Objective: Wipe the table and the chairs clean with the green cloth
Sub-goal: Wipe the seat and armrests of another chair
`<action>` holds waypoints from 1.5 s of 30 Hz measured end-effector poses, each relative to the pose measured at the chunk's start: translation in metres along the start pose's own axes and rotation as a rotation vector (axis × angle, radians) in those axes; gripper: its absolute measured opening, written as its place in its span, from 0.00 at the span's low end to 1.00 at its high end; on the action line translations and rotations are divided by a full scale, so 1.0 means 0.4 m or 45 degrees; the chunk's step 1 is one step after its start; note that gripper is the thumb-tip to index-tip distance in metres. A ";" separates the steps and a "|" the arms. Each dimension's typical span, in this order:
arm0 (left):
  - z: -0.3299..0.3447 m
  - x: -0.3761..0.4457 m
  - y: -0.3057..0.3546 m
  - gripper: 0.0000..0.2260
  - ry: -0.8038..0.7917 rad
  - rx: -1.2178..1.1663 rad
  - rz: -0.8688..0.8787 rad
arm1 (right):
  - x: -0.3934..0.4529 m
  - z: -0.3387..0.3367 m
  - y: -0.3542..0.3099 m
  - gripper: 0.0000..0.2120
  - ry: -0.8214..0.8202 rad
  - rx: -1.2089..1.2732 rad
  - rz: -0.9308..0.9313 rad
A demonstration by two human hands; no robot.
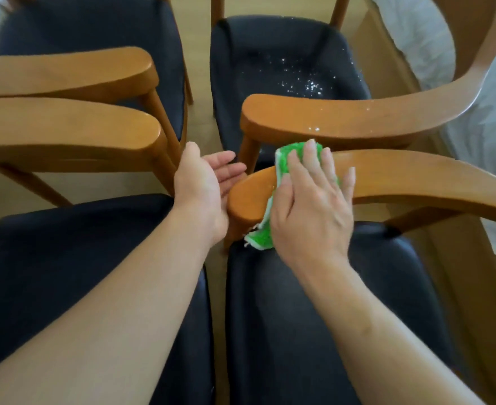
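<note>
the green cloth is pressed flat under the right hand on the near-right armrest, whose length runs rightward; the left hand, fingers straight, waits cupped at its left tip.

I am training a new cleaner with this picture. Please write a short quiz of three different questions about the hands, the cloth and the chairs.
1. True or false: the right hand presses the green cloth on a wooden armrest.
2. The left hand is: A) holding the cloth, B) open, palm up, beside the armrest end.
3. Where do white specks lie?

Key: 1 true. 2 B. 3 On the far right chair's dark seat.
</note>
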State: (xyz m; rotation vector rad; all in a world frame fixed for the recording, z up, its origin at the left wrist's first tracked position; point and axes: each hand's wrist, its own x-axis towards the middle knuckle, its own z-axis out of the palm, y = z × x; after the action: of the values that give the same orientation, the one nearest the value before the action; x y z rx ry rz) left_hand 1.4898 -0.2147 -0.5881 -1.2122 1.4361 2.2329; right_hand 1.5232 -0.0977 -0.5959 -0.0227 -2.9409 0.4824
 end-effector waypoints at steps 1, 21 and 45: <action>-0.021 -0.005 -0.001 0.26 -0.086 -0.057 -0.037 | -0.019 0.019 -0.042 0.24 0.001 0.007 -0.094; -0.083 -0.120 0.081 0.27 -0.760 0.407 0.487 | 0.101 -0.146 -0.106 0.22 -0.145 1.260 0.091; -0.032 -0.014 0.022 0.16 0.230 1.220 0.964 | 0.121 -0.077 -0.122 0.08 -0.239 0.443 -0.239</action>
State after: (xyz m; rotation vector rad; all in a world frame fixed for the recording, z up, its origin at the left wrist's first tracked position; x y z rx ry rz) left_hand 1.4950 -0.2284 -0.5806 -0.5702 2.8808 1.3013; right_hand 1.4809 -0.1323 -0.5441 0.3545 -2.9480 1.0048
